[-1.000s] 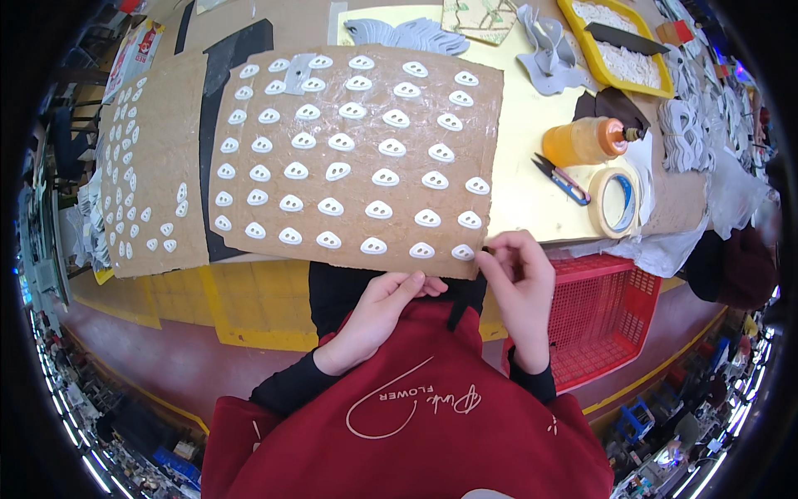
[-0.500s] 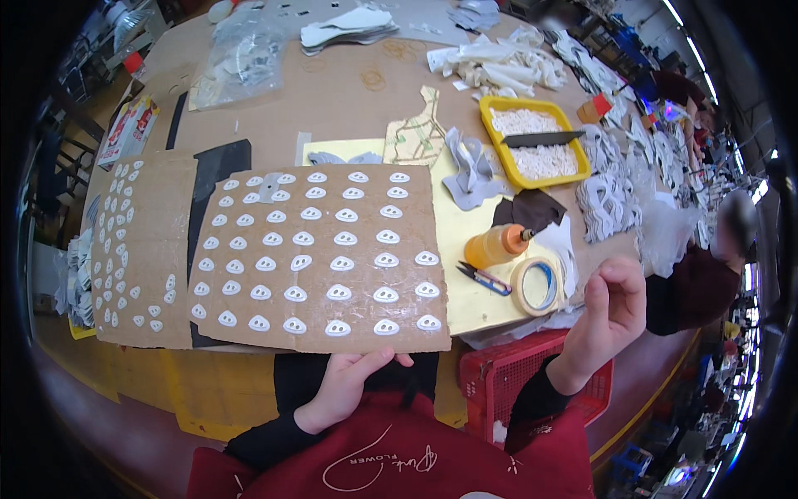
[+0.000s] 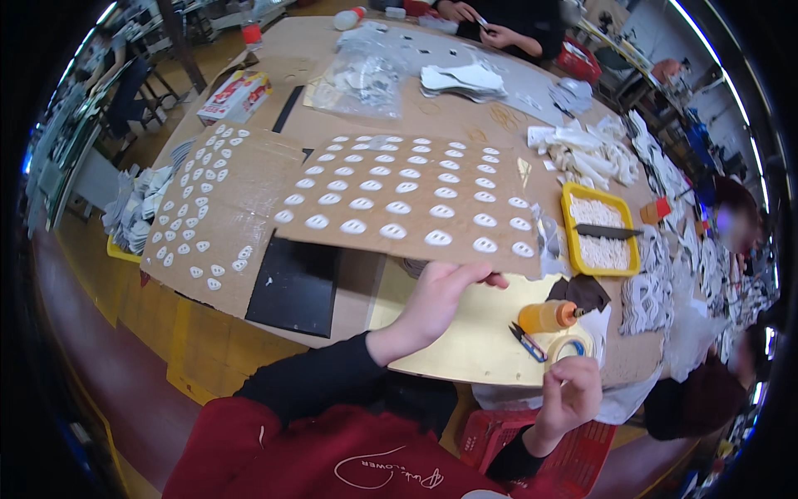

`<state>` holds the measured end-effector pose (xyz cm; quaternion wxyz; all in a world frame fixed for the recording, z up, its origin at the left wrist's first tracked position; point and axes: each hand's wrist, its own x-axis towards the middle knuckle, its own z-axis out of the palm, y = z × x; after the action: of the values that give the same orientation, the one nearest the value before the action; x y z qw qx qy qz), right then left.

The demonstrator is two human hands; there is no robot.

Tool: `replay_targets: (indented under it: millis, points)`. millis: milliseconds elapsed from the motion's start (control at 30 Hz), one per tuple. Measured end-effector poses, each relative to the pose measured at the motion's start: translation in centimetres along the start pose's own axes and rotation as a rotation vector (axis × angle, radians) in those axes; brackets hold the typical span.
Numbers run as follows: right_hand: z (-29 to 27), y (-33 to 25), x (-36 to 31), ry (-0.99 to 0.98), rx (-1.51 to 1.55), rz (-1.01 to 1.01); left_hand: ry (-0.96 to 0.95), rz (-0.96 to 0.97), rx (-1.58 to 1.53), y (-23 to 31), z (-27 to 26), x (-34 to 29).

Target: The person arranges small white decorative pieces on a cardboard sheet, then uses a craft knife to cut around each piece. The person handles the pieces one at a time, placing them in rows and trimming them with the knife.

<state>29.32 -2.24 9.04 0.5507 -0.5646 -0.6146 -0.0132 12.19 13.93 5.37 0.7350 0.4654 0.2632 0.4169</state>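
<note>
A brown cardboard sheet (image 3: 399,177) bears rows of small white rounded-triangle pieces, each with two dark holes. My left hand (image 3: 432,303) is at its near edge, thumb stretched along it and fingers curled, apparently gripping the sheet; the edge partly hides the contact. My right hand (image 3: 573,395) is raised in front of the tape roll, thumb and forefinger pinched together. Whatever is between those fingertips is too small to make out. Nearest to it are the masking tape roll (image 3: 585,339), thread snips (image 3: 527,343) and an orange squeeze bottle (image 3: 544,317).
Left lies a second cardboard sheet (image 3: 270,162) with similar pieces, beside a black board (image 3: 293,287). A yellow tray (image 3: 579,264) of white bits has a dark strip across it. A red crate (image 3: 594,445) stands below the table edge. Another person's hands (image 3: 499,36) work across the table.
My left hand and the cardboard sheet have moved away from me, uncovering more of the black board and yellow sheet. My right hand stays pinched, now lower beside the tape. The view has shifted.
</note>
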Motion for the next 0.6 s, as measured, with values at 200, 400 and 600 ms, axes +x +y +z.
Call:
replay_targets:
  millis: [200, 400, 600]
  points:
    - [1.1, -0.6, -0.5, -0.083, 0.060, -0.029, 0.035, 0.104, -0.002, -0.9, 0.8, 8.2]
    - [1.7, -0.7, -1.5, -0.224, 0.115, -0.002, 0.151, 0.179, 0.004, -3.6, -0.5, 15.1]
    - [0.5, 2.5, -5.3, -0.315, 0.102, 0.138, 0.134, -0.251, -0.149, -4.2, -3.4, 15.2]
